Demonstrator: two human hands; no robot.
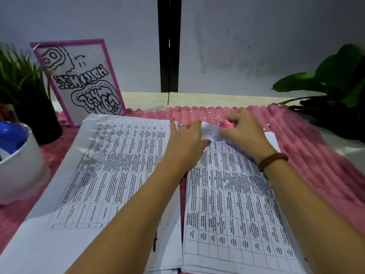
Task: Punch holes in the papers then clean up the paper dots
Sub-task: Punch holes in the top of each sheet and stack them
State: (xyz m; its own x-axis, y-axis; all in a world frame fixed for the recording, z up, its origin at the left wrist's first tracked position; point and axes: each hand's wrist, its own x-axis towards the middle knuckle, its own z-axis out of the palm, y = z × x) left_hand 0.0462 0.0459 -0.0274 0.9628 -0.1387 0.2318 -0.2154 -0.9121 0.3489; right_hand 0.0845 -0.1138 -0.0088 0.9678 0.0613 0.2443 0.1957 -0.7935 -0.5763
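Two stacks of printed table sheets lie side by side on a pink ribbed mat (316, 165): the left stack (110, 175) and the right stack (233, 204). My left hand (185, 141) rests flat across the gap, fingers on the lifted top corner of a right-stack sheet (210, 133). My right hand (243, 129) is closed around a small pink hole punch (228, 124) at that corner, mostly hidden by the fingers. Several white paper dots (214, 115) lie scattered on the mat beyond the hands.
A purple-framed drawing (79, 82) leans at the back left beside a dark pot of grass (29, 95). A white bowl holding something blue (15, 155) sits at the left edge. A leafy plant (339, 86) stands at the back right. A dark vertical post (169, 44) splits the grey wall.
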